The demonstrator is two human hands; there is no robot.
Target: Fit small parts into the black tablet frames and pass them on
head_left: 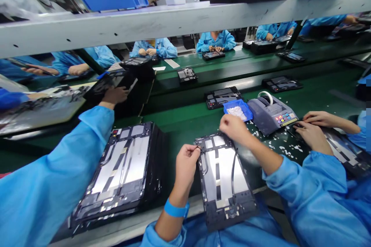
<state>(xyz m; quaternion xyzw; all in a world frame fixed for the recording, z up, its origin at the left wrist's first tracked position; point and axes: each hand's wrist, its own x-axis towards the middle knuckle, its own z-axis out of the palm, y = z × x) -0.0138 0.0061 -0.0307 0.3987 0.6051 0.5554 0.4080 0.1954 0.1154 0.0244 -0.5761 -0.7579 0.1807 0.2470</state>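
Note:
An opened tablet housing (pixel 224 177) with silver battery panels and a dark cable lies tilted in front of me, its lower end over the table's edge. My left hand (pixel 185 164), with a blue wristband, is closed in a pinch at the housing's upper left corner. A small dark bit shows at the fingertips, too small to name. Just above the upper right corner is my right hand (pixel 236 127), fingers curled together; whatever they hold is hidden. Close behind it sits a small blue tray (pixel 248 112) of white pieces.
Left of me stands a stack of tablet housings (pixel 124 162); a co-worker's hand (pixel 114 95) reaches to another stack. A grey tape dispenser (pixel 268 114) and scattered white bits lie right, near a co-worker's hands (pixel 314 137). A shelf beam (pixel 179 21) crosses above.

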